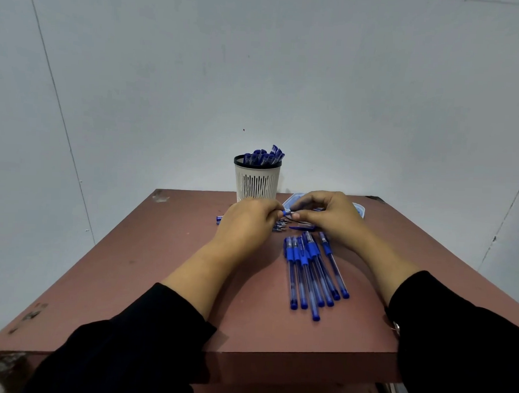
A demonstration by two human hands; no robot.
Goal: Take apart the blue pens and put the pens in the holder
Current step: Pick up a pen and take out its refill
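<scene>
Frame centre: left hand (248, 216) and right hand (326, 215) fingers pinching one blue pen (288, 213) above tabletop (158, 266). Holder (257, 181) upper centre, already holding pens. Remaining pens (311, 268) lower right, apparently undone.

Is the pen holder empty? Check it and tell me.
No, the pen holder at the far edge of the table has blue pens sticking up above its black rim.
</scene>
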